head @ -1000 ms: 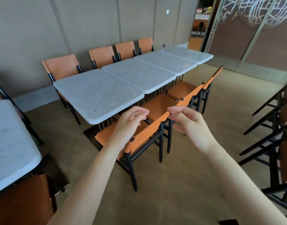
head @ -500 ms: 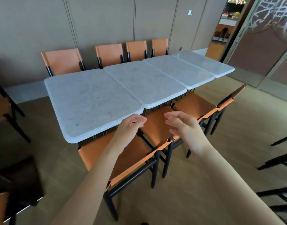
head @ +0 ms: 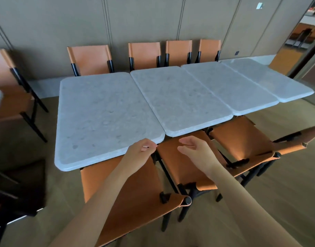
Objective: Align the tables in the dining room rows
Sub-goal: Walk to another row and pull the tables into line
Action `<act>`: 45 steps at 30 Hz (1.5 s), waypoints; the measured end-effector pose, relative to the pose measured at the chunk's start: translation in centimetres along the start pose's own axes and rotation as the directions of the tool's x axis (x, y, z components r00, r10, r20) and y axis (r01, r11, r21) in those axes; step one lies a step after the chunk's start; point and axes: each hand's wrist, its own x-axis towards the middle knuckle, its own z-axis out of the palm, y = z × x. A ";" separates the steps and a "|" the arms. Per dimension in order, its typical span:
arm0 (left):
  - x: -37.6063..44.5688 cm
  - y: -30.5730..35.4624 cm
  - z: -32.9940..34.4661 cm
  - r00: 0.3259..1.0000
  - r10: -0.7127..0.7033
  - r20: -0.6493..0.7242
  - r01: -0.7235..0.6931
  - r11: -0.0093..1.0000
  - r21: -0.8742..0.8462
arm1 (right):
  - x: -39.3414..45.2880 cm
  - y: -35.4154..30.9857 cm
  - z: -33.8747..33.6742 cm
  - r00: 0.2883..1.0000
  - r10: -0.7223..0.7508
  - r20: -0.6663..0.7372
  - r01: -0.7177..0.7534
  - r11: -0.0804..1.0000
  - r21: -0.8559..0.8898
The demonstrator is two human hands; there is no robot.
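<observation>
Left hand [head: 141, 148], fingers loosely curled and grasping nothing, is hovering at the near right corner of the nearest desk [head: 103, 118]. Right hand [head: 194, 148], released, is hanging over a chair seat [head: 181, 161]. The desk row is running away rightward, so the left hand is nearer.

No legible text or signs.

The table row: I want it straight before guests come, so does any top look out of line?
Yes. The nearest table juts further towards the camera than the second table, so their near edges form a step at the seam. The left hand is at that corner.
</observation>
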 end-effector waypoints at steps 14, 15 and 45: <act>20.8 -11.1 7.4 0.948 -0.241 -0.210 0.319 0.703 0.635 | 25.8 14.0 3.2 0.885 -0.099 0.455 0.313 0.849 -0.426; 22.2 -12.5 6.5 0.946 -0.238 -0.218 0.322 0.663 0.675 | 27.3 14.6 4.3 0.873 -0.152 0.463 0.386 0.796 -0.466; 23.0 -27.9 -4.9 0.995 0.008 -0.097 0.088 0.354 0.931 | 34.5 18.4 21.4 0.758 -0.528 0.383 0.611 0.366 -0.702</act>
